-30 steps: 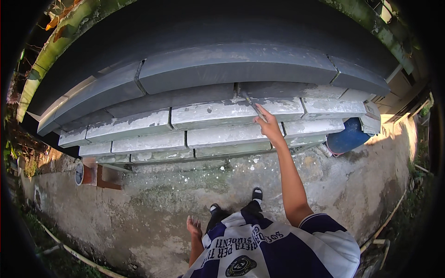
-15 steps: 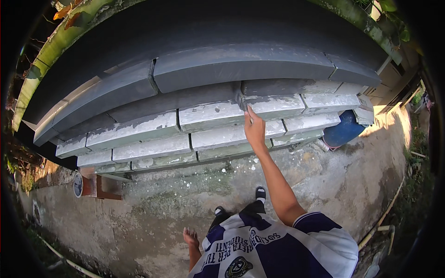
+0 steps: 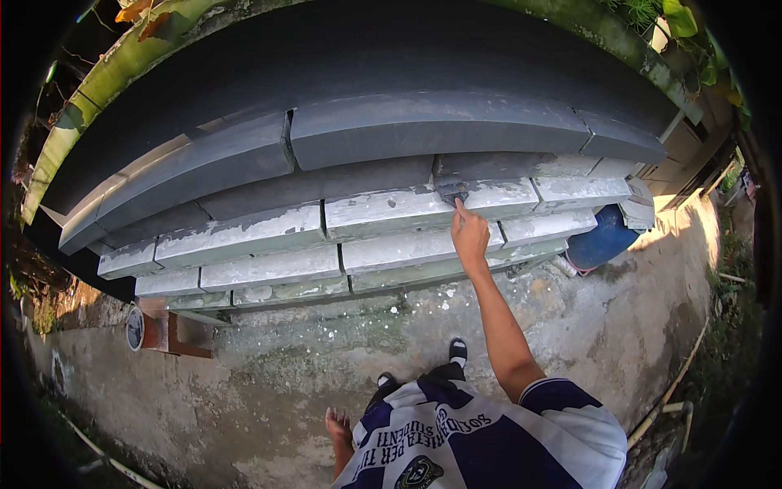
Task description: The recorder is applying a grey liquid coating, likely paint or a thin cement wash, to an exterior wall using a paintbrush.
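Note:
My right hand [image 3: 470, 235] reaches forward, fingers closed on a paintbrush [image 3: 453, 196] with dark grey bristles; its handle is mostly hidden. The brush touches the top of a white, patchy ledge [image 3: 391, 210], just below a dark grey riser [image 3: 371, 178]. Smears of dark grey lie along that ledge's back edge. Above it runs a stepped-out ledge [image 3: 440, 134] coated in smooth dark grey. Low beside my body hangs my left hand [image 3: 337, 424], empty, its fingers loosely apart.
A lower white ledge [image 3: 415, 248] juts out beneath. At the right end stands a blue drum [image 3: 604, 236]. A round white-rimmed container [image 3: 137, 328] sits on reddish bricks [image 3: 181, 336] at the left. White specks dot the concrete floor [image 3: 285, 383] around my sandals.
My right hand has moved to the right with the brush, from the joint below the riser onto the white ledge's top. My left hand stays low at my side.

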### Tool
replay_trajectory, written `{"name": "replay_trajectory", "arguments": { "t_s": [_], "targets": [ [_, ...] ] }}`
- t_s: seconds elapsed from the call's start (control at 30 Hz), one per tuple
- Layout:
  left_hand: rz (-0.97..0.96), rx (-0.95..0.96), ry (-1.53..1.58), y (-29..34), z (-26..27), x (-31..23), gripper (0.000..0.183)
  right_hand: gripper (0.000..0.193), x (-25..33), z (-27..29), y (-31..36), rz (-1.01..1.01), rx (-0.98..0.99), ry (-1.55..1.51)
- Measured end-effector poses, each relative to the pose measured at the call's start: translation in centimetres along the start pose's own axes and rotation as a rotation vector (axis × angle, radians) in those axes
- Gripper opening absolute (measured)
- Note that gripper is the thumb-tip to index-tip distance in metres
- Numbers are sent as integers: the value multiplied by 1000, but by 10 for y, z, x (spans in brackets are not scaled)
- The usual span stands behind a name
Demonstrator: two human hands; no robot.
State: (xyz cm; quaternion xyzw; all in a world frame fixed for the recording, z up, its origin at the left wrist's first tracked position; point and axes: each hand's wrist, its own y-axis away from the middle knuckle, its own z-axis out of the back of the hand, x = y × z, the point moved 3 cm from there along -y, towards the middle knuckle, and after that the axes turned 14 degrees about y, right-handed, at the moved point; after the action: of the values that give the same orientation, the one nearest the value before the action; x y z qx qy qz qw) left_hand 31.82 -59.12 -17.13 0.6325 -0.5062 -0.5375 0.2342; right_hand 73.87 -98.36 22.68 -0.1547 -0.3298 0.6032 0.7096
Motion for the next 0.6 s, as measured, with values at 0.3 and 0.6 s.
{"name": "replay_trajectory", "arguments": {
  "t_s": [0.3, 0.6],
  "targets": [
    [-71, 40, -50, -6, -22, -11, 44, 31, 14, -18, 10, -75, 22, 230],
    [-48, 29, -31, -3, -12, -13, 42, 23, 13, 3, -19, -184, 127, 87]
  ]
}}
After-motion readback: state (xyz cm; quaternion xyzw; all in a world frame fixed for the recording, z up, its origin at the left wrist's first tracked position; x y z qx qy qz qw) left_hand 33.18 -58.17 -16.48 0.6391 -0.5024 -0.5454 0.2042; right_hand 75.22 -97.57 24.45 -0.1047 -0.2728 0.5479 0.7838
